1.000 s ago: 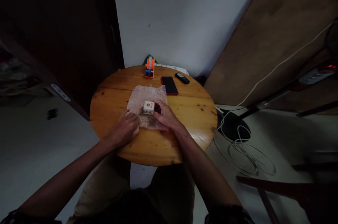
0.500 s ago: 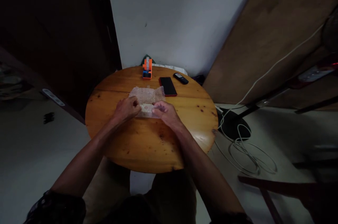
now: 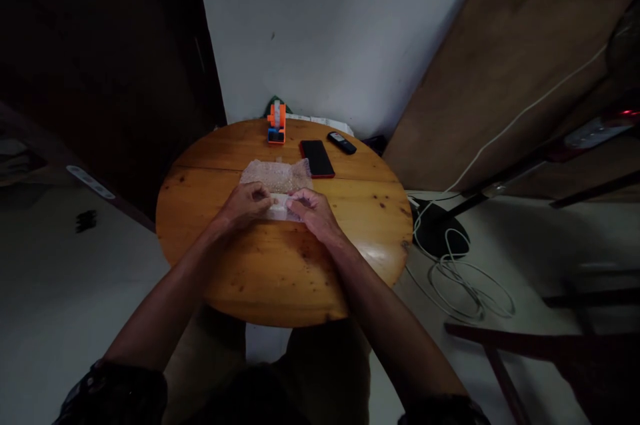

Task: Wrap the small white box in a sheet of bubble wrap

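A sheet of bubble wrap (image 3: 274,176) lies on the round wooden table (image 3: 300,265). Its near edge is folded over a small white box (image 3: 280,206), which shows only as a pale bundle between my hands. My left hand (image 3: 245,205) pinches the folded wrap on the left side of the bundle. On the right side, my right hand (image 3: 311,210) presses and grips the wrap over the box. Both hands touch the wrap, with their fingertips close together.
An orange tape dispenser (image 3: 276,125) stands at the table's far edge. A black phone in a red case (image 3: 317,158) and a small dark remote (image 3: 342,143) lie beside it. White cables (image 3: 460,271) coil on the floor at the right, near a wooden bar (image 3: 525,345).
The near edge of the bubble wrap has been folded over the box, which was uncovered one second ago. Both hands moved onto the bundle, and the view shifted slightly.
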`<state>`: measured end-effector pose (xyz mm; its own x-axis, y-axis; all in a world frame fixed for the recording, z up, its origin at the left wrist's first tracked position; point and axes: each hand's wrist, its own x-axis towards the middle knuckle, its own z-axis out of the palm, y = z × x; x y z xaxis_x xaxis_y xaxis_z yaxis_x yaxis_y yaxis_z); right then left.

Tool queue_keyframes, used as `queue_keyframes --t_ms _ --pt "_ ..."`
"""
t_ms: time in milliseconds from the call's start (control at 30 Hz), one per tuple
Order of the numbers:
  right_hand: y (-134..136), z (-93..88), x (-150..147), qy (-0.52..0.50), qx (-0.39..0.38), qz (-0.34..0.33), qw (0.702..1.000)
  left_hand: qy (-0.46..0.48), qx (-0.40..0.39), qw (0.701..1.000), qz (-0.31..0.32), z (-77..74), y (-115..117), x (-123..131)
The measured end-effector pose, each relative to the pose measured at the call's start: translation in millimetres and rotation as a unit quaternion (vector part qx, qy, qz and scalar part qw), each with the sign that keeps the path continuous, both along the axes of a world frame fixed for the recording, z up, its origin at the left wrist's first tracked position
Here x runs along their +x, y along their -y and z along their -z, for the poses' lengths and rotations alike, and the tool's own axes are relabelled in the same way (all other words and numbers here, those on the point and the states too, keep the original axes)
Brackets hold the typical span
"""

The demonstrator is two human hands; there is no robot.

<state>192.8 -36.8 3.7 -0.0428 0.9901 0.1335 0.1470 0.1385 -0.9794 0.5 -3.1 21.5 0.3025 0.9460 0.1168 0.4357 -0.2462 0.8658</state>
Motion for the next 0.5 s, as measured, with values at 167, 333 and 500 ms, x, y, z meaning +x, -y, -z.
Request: queue_keyframes --t_ms 167,333,500 --pt "2.3 -3.0 -1.0 0.008 0.016 -0.002 1.000 0.036 0.002 0.999 -0.022 3.5 3.7 3.9" --pt "4.0 -4.6 -2.4 0.034 0.040 0.006 0.999 0.056 0.014 0.998 -0.014 3.7 4.4 3.0" --pt "4.7 -4.1 -5.4 0.021 0.026 0.013 0.999 0.066 0.009 0.998 0.001 8.1 1.8 -0.4"
